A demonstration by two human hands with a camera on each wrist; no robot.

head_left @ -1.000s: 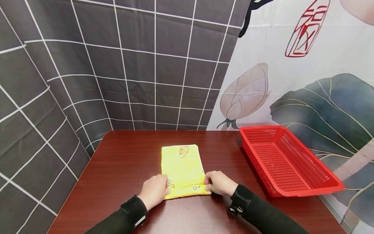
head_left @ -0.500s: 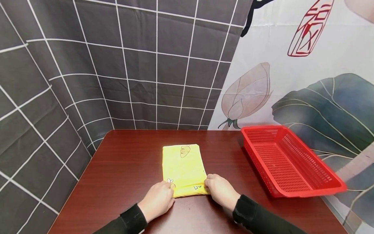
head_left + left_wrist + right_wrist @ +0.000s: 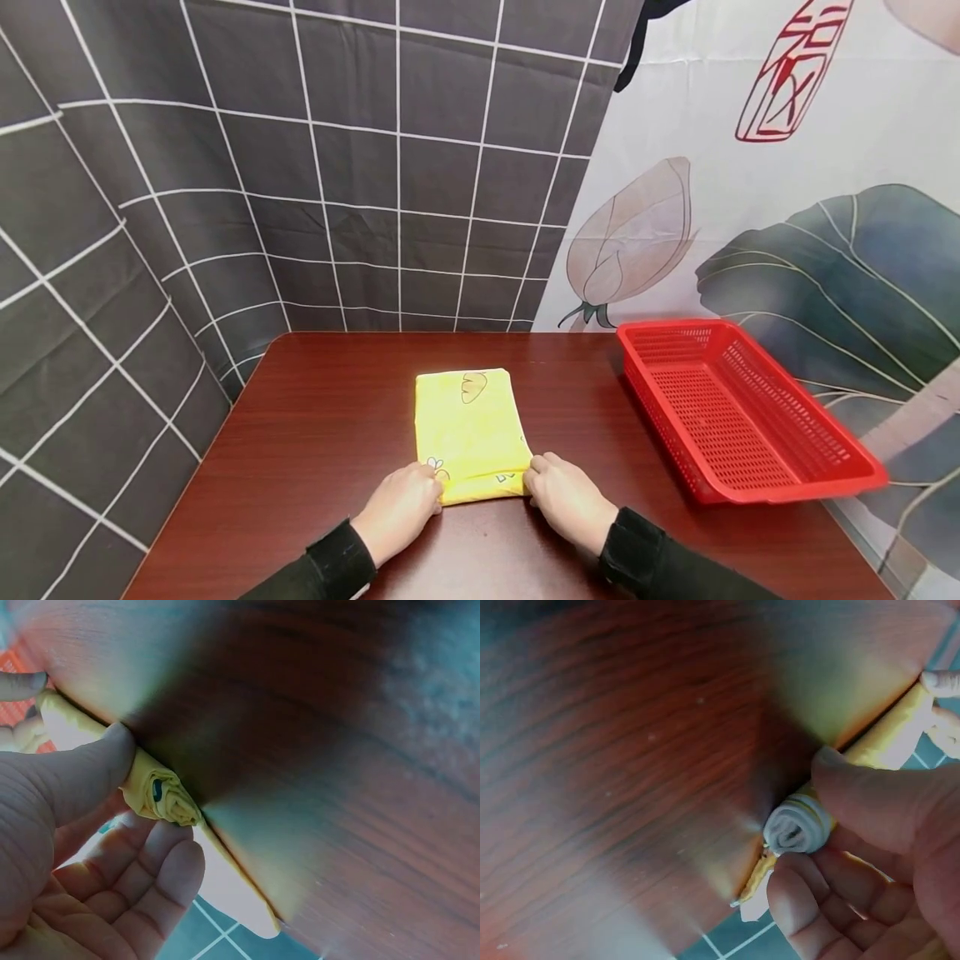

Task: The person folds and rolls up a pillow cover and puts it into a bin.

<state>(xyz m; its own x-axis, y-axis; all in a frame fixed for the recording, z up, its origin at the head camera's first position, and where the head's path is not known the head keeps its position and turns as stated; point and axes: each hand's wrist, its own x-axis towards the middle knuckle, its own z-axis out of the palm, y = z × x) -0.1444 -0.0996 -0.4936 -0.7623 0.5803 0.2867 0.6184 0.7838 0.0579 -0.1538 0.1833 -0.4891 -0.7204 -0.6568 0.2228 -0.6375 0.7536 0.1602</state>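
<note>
A dark red-brown wooden worktop (image 3: 315, 433) carries everything here, with gridded grey and painted-lotus curtains hanging behind its far edge. Along the right edge lies a red perforated plastic basket (image 3: 742, 417), slightly overhanging and holding nothing that can be seen. Near the middle of the worktop, running from the centre toward the near edge, lies a folded yellow cloth (image 3: 468, 425) printed with small cartoon figures; its far end lies flat while its near end is wound into a tight roll (image 3: 161, 796), whose spiral end shows in both wrist views. The left hand (image 3: 401, 508) has its thumb curled over the top of the roll's left end, fingers cupped beneath it, and the right hand (image 3: 566, 496) pinches the right end the same way, thumb above and fingertips below (image 3: 799, 896). The step in hand appears to be rolling the cloth up from the near end, only just begun. Going on would likely call for both hands to turn the roll evenly toward the far edge, keeping its ends level so it does not cone.
</note>
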